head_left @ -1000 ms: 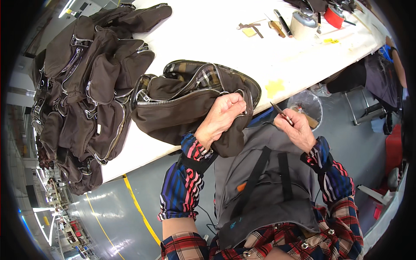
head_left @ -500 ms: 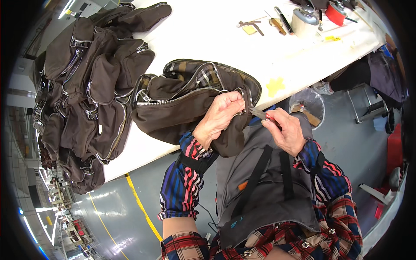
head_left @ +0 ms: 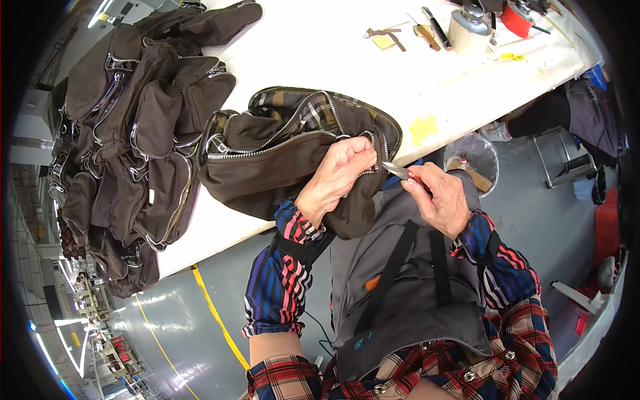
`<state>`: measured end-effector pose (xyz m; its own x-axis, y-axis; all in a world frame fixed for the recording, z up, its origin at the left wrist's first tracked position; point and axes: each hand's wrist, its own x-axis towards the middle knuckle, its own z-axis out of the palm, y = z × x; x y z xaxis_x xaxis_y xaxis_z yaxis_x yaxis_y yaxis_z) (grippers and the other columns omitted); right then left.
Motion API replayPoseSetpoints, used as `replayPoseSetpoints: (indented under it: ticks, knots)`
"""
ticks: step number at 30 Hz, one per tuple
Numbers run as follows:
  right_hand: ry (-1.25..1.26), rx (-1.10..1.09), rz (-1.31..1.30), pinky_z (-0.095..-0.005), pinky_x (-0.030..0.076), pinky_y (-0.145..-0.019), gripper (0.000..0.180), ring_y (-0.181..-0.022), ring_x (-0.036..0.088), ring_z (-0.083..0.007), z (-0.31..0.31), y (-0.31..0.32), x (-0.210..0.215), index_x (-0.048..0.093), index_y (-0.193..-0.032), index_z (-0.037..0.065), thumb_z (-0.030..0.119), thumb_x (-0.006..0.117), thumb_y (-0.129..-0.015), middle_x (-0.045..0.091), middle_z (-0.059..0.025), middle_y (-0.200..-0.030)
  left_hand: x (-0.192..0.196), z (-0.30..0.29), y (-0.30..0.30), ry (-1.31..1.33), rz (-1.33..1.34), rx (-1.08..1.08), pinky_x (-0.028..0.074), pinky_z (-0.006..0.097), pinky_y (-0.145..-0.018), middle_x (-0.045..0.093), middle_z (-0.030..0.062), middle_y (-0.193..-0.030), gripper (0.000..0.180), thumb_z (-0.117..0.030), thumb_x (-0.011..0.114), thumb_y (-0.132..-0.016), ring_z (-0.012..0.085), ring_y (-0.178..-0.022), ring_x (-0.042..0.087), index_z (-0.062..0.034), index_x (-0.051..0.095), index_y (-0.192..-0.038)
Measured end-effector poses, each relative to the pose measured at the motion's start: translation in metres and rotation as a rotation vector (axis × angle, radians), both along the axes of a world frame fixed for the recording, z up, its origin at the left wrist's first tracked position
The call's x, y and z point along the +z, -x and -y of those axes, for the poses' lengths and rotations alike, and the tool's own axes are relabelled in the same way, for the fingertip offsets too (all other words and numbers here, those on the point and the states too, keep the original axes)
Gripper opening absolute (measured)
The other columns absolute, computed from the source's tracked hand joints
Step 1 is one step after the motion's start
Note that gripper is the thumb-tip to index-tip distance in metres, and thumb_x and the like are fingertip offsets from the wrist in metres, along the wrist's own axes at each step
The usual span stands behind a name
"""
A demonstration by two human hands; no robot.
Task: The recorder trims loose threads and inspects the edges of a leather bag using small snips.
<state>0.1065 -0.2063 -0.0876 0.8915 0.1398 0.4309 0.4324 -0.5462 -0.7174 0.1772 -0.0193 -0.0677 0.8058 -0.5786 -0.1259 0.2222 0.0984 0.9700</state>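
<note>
A dark brown fabric bag (head_left: 260, 177) with a checked lining and silver zippers lies across the table edge, its main zipper gaping. At its right end, my left hand (head_left: 339, 170) pinches the cloth beside a short zipper. My right hand (head_left: 437, 199) is closed around a small pair of metal snips (head_left: 396, 171) with a bit of red at the grip. Their tips point left, close by the zipper and my left fingertips. Whether the blades touch the bag I cannot tell. Most of the grip is hidden in my right palm.
On the left of the white table (head_left: 320, 47) is a heap of similar brown bags (head_left: 127, 147). Toward the back right stand a metal-topped container (head_left: 467, 33) and a red one (head_left: 516, 21), near a pen (head_left: 437, 28). A lined waste bin (head_left: 477, 163) sits beyond my right hand.
The snips have turned in my right hand, so a broader, shinier side of the blade shows. My left hand keeps its pinch on the bag.
</note>
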Motion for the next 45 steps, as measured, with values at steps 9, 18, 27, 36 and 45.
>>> replayPoseSetpoints:
  ticks: [9, 18, 27, 36, 45]
  knots:
    - [0.038, 0.010, -0.020, -0.0322, 0.043, -0.052, 0.014, -0.058, 0.054, -0.0259, 0.004, 0.000, 0.004, 0.055, -0.086, 0.001, 0.009, 0.062, -0.077, 0.054, -0.0103, -0.069, 0.002, 0.002, 0.001, 0.012, -0.031, -0.006, 0.025, 0.018, -0.052, 0.039, -0.0078, -0.065, 0.019, -0.011, 0.050, -0.086, 0.0003, -0.059, 0.031, -0.0071, 0.047, -0.068]
    - [0.095, 0.058, -0.050, -0.0327, 0.043, -0.051, 0.016, -0.060, 0.057, -0.0279, 0.012, -0.005, 0.012, 0.056, -0.088, -0.002, 0.010, 0.061, -0.078, 0.058, -0.0128, -0.074, -0.002, 0.004, 0.000, 0.030, -0.018, -0.017, 0.026, 0.017, -0.052, 0.040, -0.0076, -0.066, 0.018, -0.011, 0.050, -0.087, 0.0001, -0.060, 0.032, -0.0067, 0.048, -0.069]
    - [0.083, 0.038, -0.084, -0.0354, 0.043, -0.052, 0.016, -0.058, 0.056, -0.0293, 0.011, -0.007, 0.010, 0.057, -0.082, 0.001, 0.016, 0.060, -0.079, 0.057, -0.0118, -0.069, -0.003, 0.003, 0.000, -0.032, -0.018, 0.003, 0.026, 0.018, -0.053, 0.038, -0.0082, -0.065, 0.020, -0.008, 0.050, -0.087, 0.0004, -0.060, 0.031, -0.0080, 0.046, -0.067]
    - [-0.205, -0.071, -0.230, -0.0204, 0.033, -0.047, 0.011, -0.053, 0.038, -0.0034, 0.008, 0.001, 0.006, 0.057, -0.087, -0.001, 0.009, 0.060, -0.082, 0.047, 0.0023, -0.062, 0.002, 0.006, 0.002, 0.015, 0.006, 0.001, 0.026, 0.017, -0.051, 0.041, -0.0076, -0.066, 0.017, -0.011, 0.050, -0.087, -0.0005, -0.059, 0.033, -0.0059, 0.049, -0.071]
    - [0.049, 0.007, -0.046, -0.0283, 0.039, -0.047, 0.017, -0.051, 0.051, -0.0210, 0.014, 0.000, 0.009, 0.056, -0.090, -0.001, 0.009, 0.062, -0.077, 0.054, -0.0109, -0.068, -0.003, 0.004, 0.005, -0.045, 0.007, 0.008, 0.026, 0.018, -0.053, 0.038, -0.0078, -0.065, 0.020, -0.009, 0.051, -0.087, 0.0004, -0.060, 0.031, -0.0080, 0.046, -0.067]
